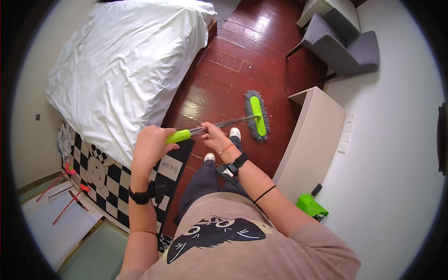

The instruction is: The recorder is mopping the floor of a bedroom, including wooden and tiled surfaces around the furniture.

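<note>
A mop with a metal pole [231,122] slants from my hands to the floor. My left hand [154,141] is wrapped round the green grip [178,137] at the pole's top end. Lower on the pole, my right hand [213,136] holds the metal tube from beneath, its fingers curled about it. The mop head [258,116], a green plate fringed with grey chenille strands, lies flat on the dark red wooden floor [224,75], just beyond my shoes.
To the left is a bed under a rumpled white sheet [129,66], beside a checkered mat [115,182]. Grey chairs [336,49] and a beige cabinet [308,136] line the right wall. A green bag [311,206] is at the lower right. Small white specks dot the floor.
</note>
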